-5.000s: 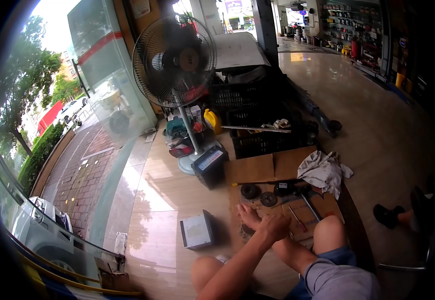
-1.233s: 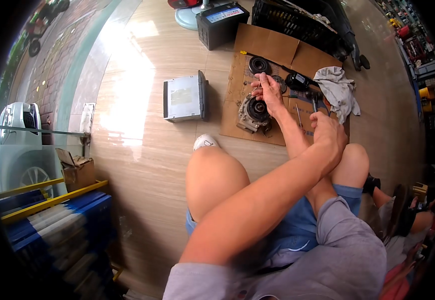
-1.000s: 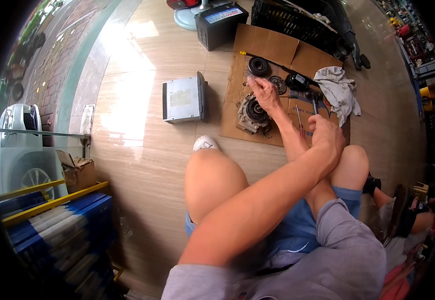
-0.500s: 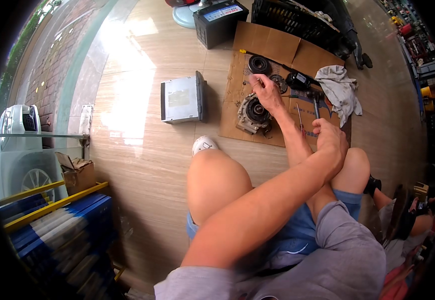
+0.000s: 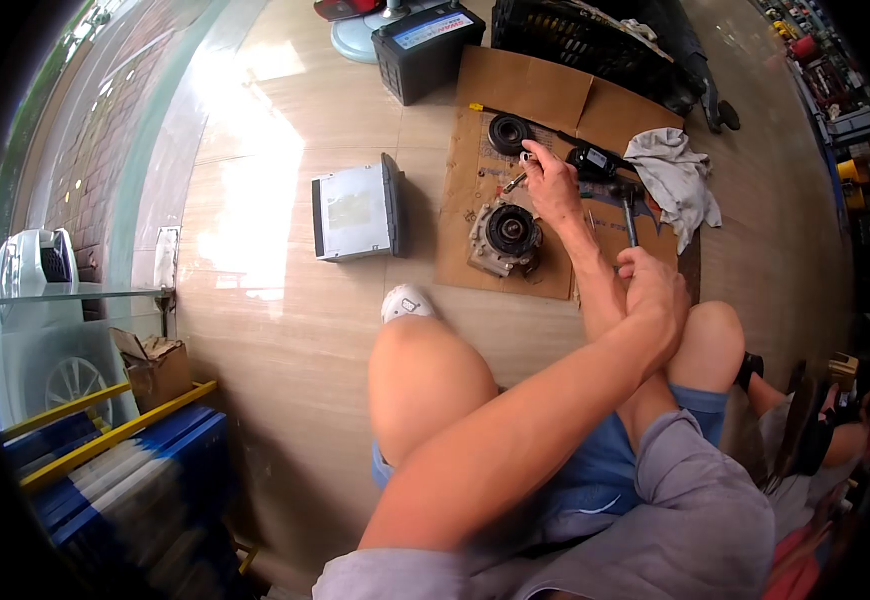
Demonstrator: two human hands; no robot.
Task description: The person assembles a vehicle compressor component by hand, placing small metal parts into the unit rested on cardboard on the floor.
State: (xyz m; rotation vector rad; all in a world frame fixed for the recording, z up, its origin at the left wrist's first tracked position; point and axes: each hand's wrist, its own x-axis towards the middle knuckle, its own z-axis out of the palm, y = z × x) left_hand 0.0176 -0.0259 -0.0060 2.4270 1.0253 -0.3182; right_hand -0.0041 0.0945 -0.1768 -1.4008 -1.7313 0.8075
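My right hand point(image 5: 555, 188), on the crossed-over right arm, is pinched above the cardboard point(image 5: 555, 78); a small pale item shows at its fingertips, too small to name. A short metal rod point(image 5: 515, 183) shows just below them. Nearer me sits a round metal machine part with a black pulley point(image 5: 512, 230). My left hand point(image 5: 652, 285) is curled over the right forearm, beside the lower end of a hammer point(image 5: 629, 222); what it grips is hidden. A black ring point(image 5: 508, 133) and a black device point(image 5: 592, 161) lie beyond my right hand.
A crumpled cloth point(image 5: 671, 180) lies at the cardboard's right edge. To the left is a silver box-shaped unit point(image 5: 355, 212). Behind stand a battery point(image 5: 427, 52) and a black crate point(image 5: 595, 50). Another person's leg point(image 5: 765, 393) is at lower right; a carton point(image 5: 157, 370) is at left.
The view has tilted down since the oldest frame and shifted slightly since. My right hand has moved a little right and away from the machine part, uncovering more of its pulley. My left hand remains curled.
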